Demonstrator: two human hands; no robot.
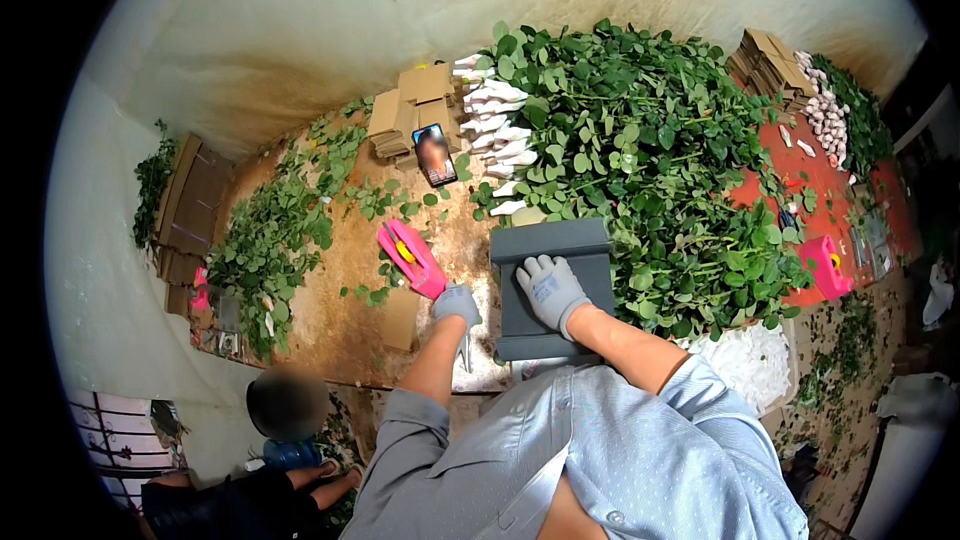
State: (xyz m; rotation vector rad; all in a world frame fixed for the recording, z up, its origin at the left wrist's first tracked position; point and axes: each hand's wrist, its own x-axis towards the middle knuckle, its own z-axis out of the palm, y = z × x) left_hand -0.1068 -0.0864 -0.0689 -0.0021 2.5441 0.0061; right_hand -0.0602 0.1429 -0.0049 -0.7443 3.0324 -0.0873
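My right hand (551, 292), in a grey-white glove, lies with its fingers stretched out on a dark grey tray-like form (525, 315) with raised bands at its far and near ends. My left hand (457, 306), gloved alike, is closed at the left of this form; what its fingers hold is hidden. A silvery pointed tool (465, 350) sticks out below that hand toward me. Just beyond the hand, a pink tape dispenser (412, 258) with a yellow core lies aslant, and I cannot tell whether the two touch. Near my left wrist lies a small cardboard piece (400, 319).
Leafy stems (640, 150) with white-wrapped heads (495, 125) pile up beyond the form. A phone (434, 155) leans against stacked cardboard (412, 110). White material (745, 365) fills a container by my right elbow. Another pink dispenser (826, 268) stands right. A person (240, 500) sits lower left.
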